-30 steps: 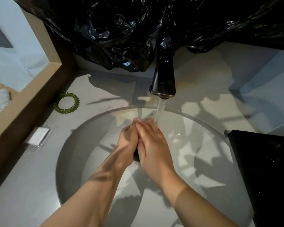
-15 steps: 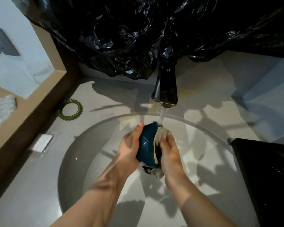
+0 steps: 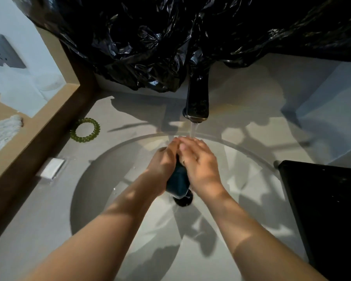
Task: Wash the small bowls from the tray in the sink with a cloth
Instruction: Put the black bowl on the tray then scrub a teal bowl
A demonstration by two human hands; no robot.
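A small dark teal bowl (image 3: 177,180) is clasped edge-up between both hands over the sink (image 3: 101,179), just under the running faucet (image 3: 197,98). My left hand (image 3: 162,165) cups the bowl's outer side, fingers curved round it. Against the bowl's other side lies my right hand (image 3: 200,165), its fingers reaching over the rim into the water stream. The cloth is out of sight beneath that palm. Only the bowl's lower part shows between the wrists, above the dark drain (image 3: 183,200).
A black tray (image 3: 322,209) sits on the counter at the right edge of the basin. A green coil hair tie (image 3: 85,129) and a small white block (image 3: 52,168) lie on the left. Black plastic sheeting (image 3: 170,37) hangs behind the faucet.
Half a second ago the bowl and the pale cloth showed between my hands. Now both hands have closed together over the bowl, hiding the cloth, fingertips under the stream.
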